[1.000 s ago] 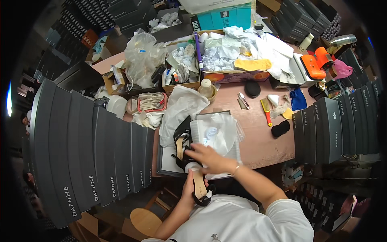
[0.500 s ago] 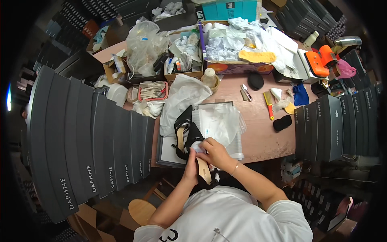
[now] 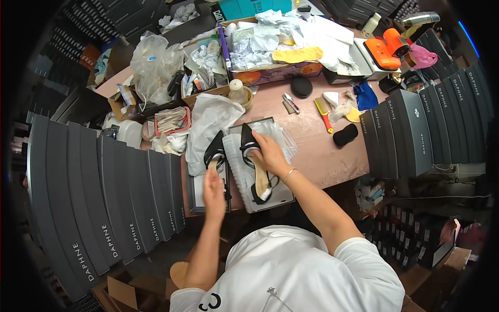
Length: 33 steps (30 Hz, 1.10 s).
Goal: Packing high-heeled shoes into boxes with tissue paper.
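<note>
The right hand (image 3: 271, 156) has its fingers clamped round the right shoe's (image 3: 261, 179) toe end, in or just above the box (image 3: 280, 197), at two o'clock from the left hand (image 3: 213, 195); best to ease it flat without snagging the paper (image 3: 232, 156). The blurred left fingers point toward twelve o'clock, at the left shoe (image 3: 213, 150); I cannot tell whether they grip it.

White lettering (image 3: 81, 262) on grey boxes (image 3: 65, 203)
</note>
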### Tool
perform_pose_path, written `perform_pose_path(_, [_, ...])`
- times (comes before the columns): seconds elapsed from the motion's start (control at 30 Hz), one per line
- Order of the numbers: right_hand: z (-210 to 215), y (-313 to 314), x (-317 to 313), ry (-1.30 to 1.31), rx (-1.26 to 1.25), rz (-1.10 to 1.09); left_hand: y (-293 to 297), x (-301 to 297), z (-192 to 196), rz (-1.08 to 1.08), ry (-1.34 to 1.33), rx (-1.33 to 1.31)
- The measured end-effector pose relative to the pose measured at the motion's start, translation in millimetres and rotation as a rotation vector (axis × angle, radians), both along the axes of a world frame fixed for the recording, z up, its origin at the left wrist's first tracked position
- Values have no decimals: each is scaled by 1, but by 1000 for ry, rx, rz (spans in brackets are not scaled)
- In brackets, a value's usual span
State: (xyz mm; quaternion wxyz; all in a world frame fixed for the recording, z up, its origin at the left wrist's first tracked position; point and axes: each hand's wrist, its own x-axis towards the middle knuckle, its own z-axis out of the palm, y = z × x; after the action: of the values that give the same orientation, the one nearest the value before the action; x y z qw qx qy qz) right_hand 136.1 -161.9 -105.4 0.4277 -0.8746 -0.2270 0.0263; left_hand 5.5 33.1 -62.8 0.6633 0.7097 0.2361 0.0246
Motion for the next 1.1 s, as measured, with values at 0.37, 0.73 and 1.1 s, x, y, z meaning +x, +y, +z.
perform_pose_path(0.37, [1, -22, -31, -408, -507, 691, 94, 14, -67, -984, -215, 1348])
perform_pose_path(0.73, [135, -26, -36, 237, 80, 371, 81, 39, 101, -726, -326, 666])
perform_pose_path(1.1, [127, -4, -76, 764, 750, 351, 19, -17, 88, -423, -113, -604])
